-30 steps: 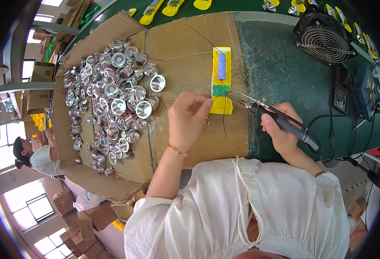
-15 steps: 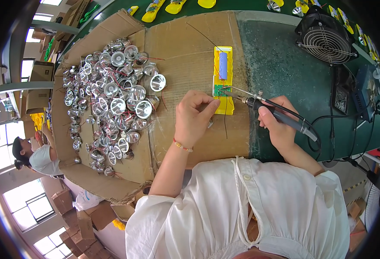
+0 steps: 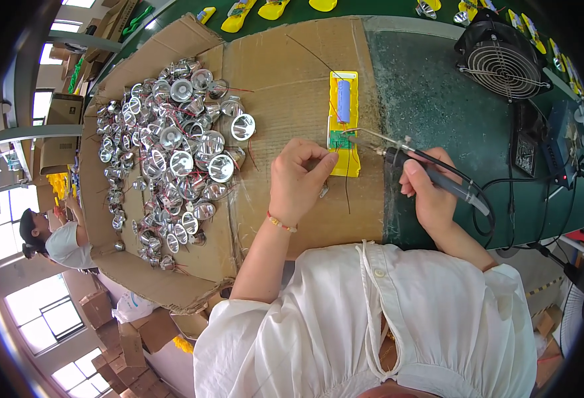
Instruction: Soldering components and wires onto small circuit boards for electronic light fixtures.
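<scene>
A yellow plastic housing [image 3: 352, 164] lies on the cardboard in front of me, with a blue cylindrical battery [image 3: 343, 101] and a small green circuit board [image 3: 337, 139] in it. My right hand [image 3: 431, 199] grips a soldering iron [image 3: 450, 187] with a thin metal tube fixed alongside. The iron's tip is at the board's right side; whether it touches cannot be told. Beside the housing's lower left edge, my left hand [image 3: 297, 180] is closed in a pinch; what is between its fingertips is hidden. A thin dark wire [image 3: 347, 192] runs down from the housing.
Many silvery reflector cups [image 3: 181, 163] with red wires fill a cardboard box [image 3: 192, 295] on the left. A black fan [image 3: 502, 63] stands far right, near a blue box-shaped unit [image 3: 562, 142] with cables. Yellow housings [image 3: 273, 8] line the far edge. Another person [image 3: 63, 239] works at left.
My right hand and the soldering iron have shifted slightly right, the tip drawing back across the board. The yellow housings along the far edge have slid a little right. My left hand stays put.
</scene>
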### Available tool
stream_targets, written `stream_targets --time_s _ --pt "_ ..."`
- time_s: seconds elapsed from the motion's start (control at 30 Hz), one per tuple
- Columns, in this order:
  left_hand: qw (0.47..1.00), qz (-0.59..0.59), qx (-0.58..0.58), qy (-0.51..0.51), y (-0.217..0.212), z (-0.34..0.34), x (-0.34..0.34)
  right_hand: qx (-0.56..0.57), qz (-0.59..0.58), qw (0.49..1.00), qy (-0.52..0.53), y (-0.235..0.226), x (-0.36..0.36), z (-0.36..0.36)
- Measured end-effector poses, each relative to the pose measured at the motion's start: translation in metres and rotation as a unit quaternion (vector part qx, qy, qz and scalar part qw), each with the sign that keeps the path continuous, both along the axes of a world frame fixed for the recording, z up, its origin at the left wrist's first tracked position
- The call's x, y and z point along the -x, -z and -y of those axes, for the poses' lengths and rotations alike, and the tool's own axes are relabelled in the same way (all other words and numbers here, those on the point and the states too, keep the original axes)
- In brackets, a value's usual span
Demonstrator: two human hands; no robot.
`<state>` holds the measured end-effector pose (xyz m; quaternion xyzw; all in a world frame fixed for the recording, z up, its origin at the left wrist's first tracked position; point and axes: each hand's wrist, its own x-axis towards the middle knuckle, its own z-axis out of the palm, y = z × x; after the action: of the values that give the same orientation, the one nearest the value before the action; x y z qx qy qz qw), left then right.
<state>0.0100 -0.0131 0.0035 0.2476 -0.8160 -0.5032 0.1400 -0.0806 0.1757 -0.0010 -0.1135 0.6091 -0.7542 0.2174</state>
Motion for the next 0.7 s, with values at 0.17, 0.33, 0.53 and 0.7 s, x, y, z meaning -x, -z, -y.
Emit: stream_targets --time_s 0.17,0.33,0.53,0.7 --pt "0.999 0.009 -0.036 -0.008 -0.002 0.0 0.0 0.018 -0.018 0.999 0.021 -0.004 0.004 -0.009" --pt "0.997 0.017 -0.07 -0.011 -0.008 -0.001 0.002 -0.002 -0.025 0.999 0.019 -0.003 0.008 -0.019" --pt "0.988 0.116 0.088 0.059 -0.003 0.016 0.003 -0.009 -0.049 0.997 0.057 0.003 0.022 -0.039" --pt "0.974 0.107 0.168 0.105 -0.022 0.035 0.122 -0.061 -0.025 0.994 0.087 0.008 0.034 -0.045"
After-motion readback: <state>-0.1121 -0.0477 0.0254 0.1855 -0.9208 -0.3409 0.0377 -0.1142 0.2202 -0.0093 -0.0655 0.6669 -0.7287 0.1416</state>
